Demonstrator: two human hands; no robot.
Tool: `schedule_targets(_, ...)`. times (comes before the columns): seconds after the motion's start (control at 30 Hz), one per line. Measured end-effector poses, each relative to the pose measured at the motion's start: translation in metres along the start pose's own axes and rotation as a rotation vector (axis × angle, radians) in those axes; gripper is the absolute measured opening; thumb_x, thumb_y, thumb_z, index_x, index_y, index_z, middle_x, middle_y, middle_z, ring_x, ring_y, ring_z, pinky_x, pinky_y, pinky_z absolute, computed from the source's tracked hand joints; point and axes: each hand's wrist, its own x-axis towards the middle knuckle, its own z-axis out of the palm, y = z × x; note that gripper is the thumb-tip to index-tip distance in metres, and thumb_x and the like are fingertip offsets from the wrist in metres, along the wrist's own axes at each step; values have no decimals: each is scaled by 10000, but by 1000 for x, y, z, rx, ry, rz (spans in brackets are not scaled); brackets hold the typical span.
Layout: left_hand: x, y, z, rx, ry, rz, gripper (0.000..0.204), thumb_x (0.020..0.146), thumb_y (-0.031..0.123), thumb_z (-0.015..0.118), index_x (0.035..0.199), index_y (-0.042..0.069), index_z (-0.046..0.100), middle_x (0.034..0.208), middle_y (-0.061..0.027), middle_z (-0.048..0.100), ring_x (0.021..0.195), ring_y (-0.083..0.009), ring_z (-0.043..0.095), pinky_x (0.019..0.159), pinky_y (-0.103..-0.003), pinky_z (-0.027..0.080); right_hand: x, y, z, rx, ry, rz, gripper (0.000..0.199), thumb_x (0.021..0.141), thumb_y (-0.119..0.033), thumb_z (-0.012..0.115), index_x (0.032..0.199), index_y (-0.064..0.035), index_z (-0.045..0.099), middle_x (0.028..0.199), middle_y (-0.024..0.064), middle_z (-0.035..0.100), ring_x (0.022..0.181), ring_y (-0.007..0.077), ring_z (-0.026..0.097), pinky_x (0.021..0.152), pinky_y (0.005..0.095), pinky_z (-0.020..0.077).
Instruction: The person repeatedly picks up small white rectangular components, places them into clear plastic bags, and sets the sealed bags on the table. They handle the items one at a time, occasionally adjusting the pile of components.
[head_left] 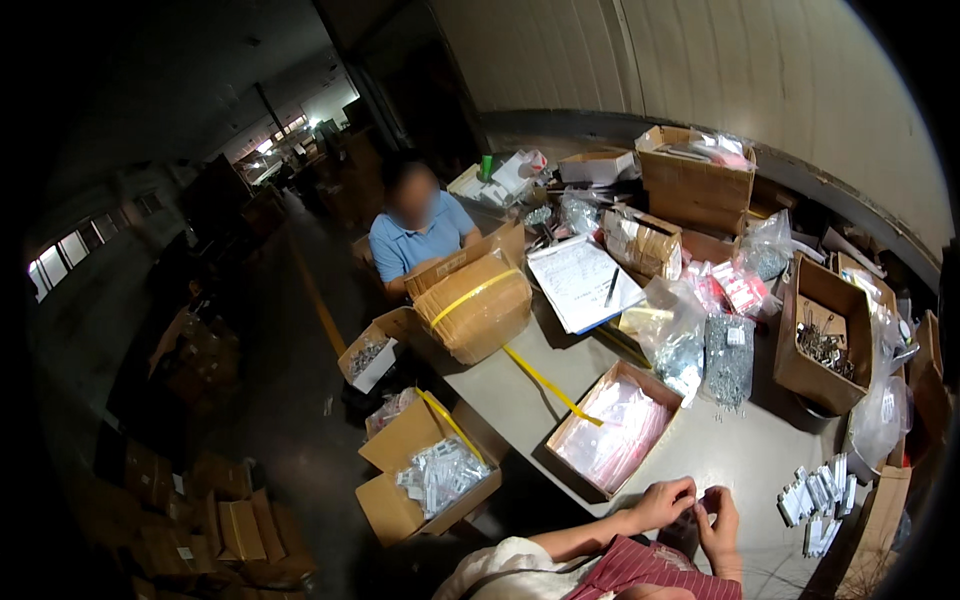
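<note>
Over the near edge of the grey table, my left hand [663,504] and my right hand [719,522] are close together. The fingertips of each are pinched. Anything between them is too small and dark to make out. Just beyond my left hand stands an open cardboard box [672,396] filled with flat clear and pinkish plastic bags [610,440]. To the right of my right hand lies a loose group of silvery metal pieces [818,496], several side by side. A clear bag of small metal parts [729,358] rests farther back.
A taped carton [474,312] sits at the table's left edge, with a person [425,235] in blue behind it. A clipboard with paper [575,275] and a pen lies farther back. Lower left, an open box [385,455] holds packed parts. A brown bin [790,365] holds metal hardware.
</note>
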Motion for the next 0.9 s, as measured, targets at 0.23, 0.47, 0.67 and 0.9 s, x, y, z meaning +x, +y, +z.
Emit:
schedule_targets(0.23,0,-8,-2,-43,-123,-107,155,907,170,675,984,36,665,819,-113,700,760,-216,695,710,-346,527,-2,8,-5,-118,-99,-19,94,873,-31,693,904,20,621,822,147,640,709,251,653,665,346,517)
schedule_targets(0.47,1,-5,-4,-74,-211,-30,196,875,170,696,986,19,641,844,-127,696,768,-248,690,721,-366,527,-6,25,-19,-265,-311,-69,227,1003,-242,581,1103,-41,615,887,176,650,807,313,654,729,418,536)
schedule_targets(0.67,0,-14,6,3,-149,-33,175,868,158,678,957,26,606,814,-138,681,757,-314,678,684,-400,506,-13,7,-26,-276,-385,-22,192,994,-248,581,1068,-73,607,879,170,644,756,323,626,665,416,500)
schedule_targets(0.9,7,-37,6,31,-36,-84,130,904,137,658,949,26,608,774,-108,682,713,-254,672,676,-370,511,-24,57,-35,-388,-417,-42,276,987,-309,600,1138,-78,604,912,198,666,761,336,641,695,440,523)
